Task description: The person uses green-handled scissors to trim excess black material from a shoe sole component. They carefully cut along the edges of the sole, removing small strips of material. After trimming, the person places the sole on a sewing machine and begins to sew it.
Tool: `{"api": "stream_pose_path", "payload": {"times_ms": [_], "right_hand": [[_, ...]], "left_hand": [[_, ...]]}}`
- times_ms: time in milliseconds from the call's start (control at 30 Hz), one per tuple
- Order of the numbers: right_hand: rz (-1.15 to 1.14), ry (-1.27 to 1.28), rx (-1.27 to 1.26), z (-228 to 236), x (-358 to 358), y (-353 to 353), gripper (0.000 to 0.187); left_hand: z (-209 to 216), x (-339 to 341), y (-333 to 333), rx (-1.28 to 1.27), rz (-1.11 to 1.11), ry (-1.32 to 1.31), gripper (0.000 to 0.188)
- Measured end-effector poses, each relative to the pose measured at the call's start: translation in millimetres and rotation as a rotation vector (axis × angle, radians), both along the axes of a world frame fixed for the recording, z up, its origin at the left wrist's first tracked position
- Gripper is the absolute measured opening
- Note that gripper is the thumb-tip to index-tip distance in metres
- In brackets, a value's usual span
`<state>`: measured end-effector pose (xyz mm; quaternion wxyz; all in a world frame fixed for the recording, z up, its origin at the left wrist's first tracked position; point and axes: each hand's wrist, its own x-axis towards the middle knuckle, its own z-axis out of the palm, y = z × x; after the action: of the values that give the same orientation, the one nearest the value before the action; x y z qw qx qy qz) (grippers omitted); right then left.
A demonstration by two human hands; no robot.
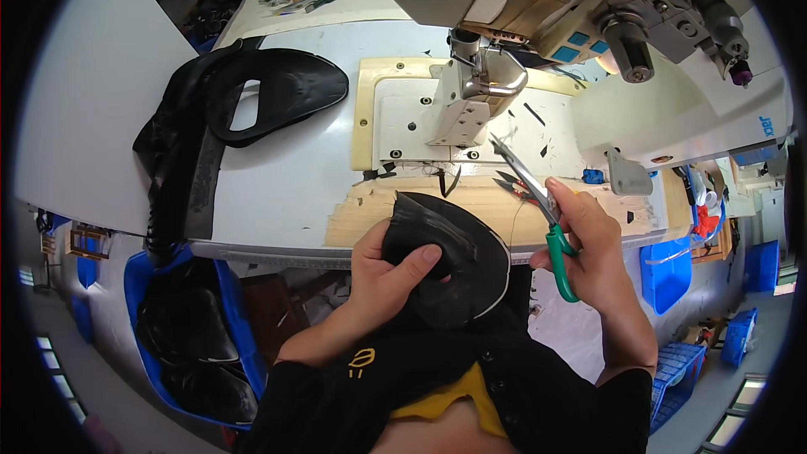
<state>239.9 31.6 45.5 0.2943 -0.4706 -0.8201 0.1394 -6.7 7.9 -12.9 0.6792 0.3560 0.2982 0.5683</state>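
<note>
my left hand (385,273) pinches the black piece (472,267); my right hand (595,240) grips scissors (557,254), blades toward eleven o'clock. i should keep the piece taut while snipping.

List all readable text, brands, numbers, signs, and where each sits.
Blue lettering on white sewing machine: brand-like, not quoted here.
Yellow emblem on black shirt: symbol, no clear word.
Blue squares on machine head: any marks too small.
Black piece, green-handled scissors: none readable.

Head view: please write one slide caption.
Left hand holding a curved black piece, right hand holding green-handled scissors, before a sewing machine.
</note>
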Motion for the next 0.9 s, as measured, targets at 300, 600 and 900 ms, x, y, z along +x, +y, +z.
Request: {"api": "stream_pose_path", "payload": {"times_ms": [300, 600, 900], "right_hand": [[0.178, -0.143, -0.285, -15.9, 10.1, -6.1, 0.081], [0.227, -0.234, -0.157, -15.3, -4.0, -8.3, 0.07], [0.327, -0.264, -0.137, -1.1, -0.8, 1.9, 0.068]], "left_hand": [[-17.6, -12.5, 8.0, -0.045, 0.079, -0.136, 0.032], [-17.4, -8.7, 1.6, -0.032, 0.091, -0.071, 0.032], [-11.8, -3.2, -9.7, 0.084, 0.011, 0.151, 0.022]]}}
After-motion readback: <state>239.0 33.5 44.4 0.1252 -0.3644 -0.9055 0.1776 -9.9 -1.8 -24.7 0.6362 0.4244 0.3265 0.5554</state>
